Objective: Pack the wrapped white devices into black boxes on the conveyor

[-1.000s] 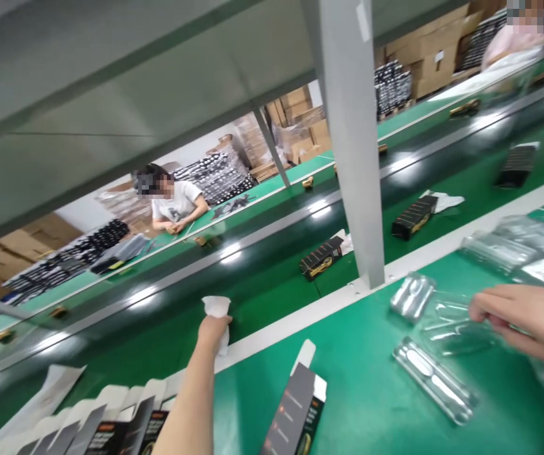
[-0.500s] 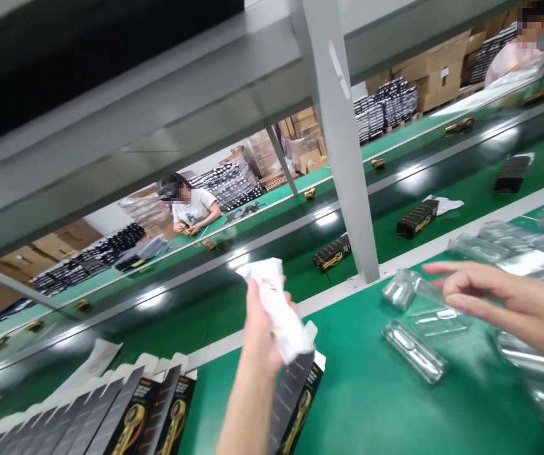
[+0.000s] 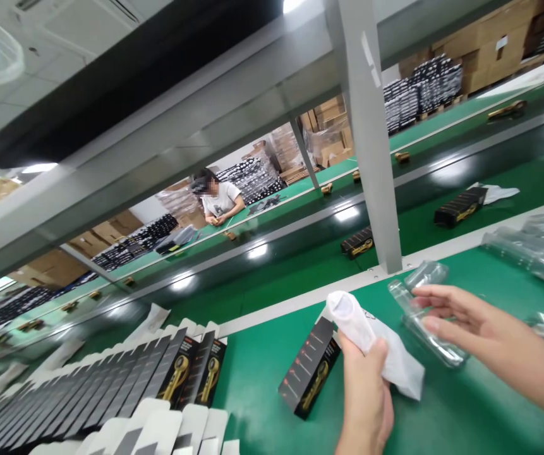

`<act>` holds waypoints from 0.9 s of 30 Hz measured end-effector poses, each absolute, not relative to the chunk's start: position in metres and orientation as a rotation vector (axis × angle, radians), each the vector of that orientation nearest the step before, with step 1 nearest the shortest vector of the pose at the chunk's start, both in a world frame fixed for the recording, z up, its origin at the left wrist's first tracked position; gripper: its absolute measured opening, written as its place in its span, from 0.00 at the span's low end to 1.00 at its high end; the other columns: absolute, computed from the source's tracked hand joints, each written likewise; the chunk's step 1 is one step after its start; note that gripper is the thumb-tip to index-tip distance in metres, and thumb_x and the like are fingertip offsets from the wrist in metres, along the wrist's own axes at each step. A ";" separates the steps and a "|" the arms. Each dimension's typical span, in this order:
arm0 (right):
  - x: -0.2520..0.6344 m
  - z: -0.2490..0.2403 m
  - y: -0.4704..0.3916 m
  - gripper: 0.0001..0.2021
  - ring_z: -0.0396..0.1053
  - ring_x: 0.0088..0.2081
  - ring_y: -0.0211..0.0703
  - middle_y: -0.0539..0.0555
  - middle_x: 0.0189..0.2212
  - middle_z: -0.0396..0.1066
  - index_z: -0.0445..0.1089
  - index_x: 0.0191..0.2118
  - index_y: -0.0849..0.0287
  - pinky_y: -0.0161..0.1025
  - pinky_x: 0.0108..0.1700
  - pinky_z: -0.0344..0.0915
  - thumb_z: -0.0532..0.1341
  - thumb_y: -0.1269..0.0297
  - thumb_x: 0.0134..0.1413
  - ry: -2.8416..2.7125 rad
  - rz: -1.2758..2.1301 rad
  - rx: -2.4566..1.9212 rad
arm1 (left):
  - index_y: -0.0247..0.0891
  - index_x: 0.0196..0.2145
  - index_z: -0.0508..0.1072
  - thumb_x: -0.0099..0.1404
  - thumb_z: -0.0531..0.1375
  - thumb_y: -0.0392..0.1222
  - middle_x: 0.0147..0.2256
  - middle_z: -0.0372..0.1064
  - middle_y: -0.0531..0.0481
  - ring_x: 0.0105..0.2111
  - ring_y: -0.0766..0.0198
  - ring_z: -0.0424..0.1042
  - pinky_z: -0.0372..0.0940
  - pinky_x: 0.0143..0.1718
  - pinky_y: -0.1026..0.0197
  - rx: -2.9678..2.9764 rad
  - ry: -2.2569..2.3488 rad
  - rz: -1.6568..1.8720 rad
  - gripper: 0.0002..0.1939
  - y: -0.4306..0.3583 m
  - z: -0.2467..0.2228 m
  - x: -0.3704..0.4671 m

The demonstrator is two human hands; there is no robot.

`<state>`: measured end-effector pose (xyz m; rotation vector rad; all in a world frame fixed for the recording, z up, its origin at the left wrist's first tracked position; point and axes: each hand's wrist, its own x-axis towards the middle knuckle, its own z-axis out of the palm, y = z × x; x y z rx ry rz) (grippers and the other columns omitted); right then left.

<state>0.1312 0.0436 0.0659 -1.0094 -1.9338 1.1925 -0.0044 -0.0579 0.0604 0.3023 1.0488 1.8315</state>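
My left hand (image 3: pixel 366 385) is wrapped round a white wrapped item (image 3: pixel 378 338), its rounded end pointing up and left and its loose end down and right. Just left of it, a black box (image 3: pixel 310 368) with a gold shower head picture lies tilted on the green table (image 3: pixel 253 379). At the right, my right hand (image 3: pixel 461 316) has its fingers round the edge of a clear plastic tray (image 3: pixel 407 297). More clear trays (image 3: pixel 442 347) lie under and behind that hand.
A long row of black boxes (image 3: pixel 124 379) with white flaps fills the left. A grey post (image 3: pixel 376 158) stands behind the table. Beyond run belts with boxes (image 3: pixel 461 206) and gold parts; a person (image 3: pixel 222 199) sits across. Clear trays (image 3: pixel 537 249) are piled right.
My left hand has moved right and turned the white item, uncovering the black box. My right hand has closed in on a clear tray. The view has shifted left.
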 end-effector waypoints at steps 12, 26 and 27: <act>0.100 0.025 0.004 0.16 0.66 0.52 0.47 0.54 0.51 0.67 0.62 0.54 0.48 0.46 0.50 0.69 0.53 0.53 0.62 -2.297 0.570 -0.774 | 0.36 0.62 0.36 0.60 0.63 0.36 0.61 0.51 0.35 0.61 0.56 0.56 0.53 0.61 0.58 0.755 1.089 1.539 0.45 -0.075 0.058 -0.006; 0.111 0.022 0.010 0.29 0.53 0.63 0.50 0.51 0.64 0.52 0.41 0.66 0.42 0.53 0.58 0.63 0.52 0.53 0.62 -2.479 0.678 -0.623 | 0.45 0.64 0.45 0.66 0.57 0.45 0.63 0.52 0.43 0.61 0.56 0.57 0.57 0.59 0.56 0.415 0.922 1.796 0.33 -0.073 0.049 0.001; 0.111 0.021 0.011 0.28 0.54 0.63 0.48 0.50 0.64 0.54 0.42 0.66 0.41 0.51 0.58 0.63 0.51 0.54 0.63 -2.497 0.756 -0.603 | 0.45 0.64 0.47 0.66 0.57 0.47 0.63 0.51 0.43 0.61 0.56 0.57 0.58 0.58 0.56 0.458 0.963 1.756 0.33 -0.074 0.053 0.001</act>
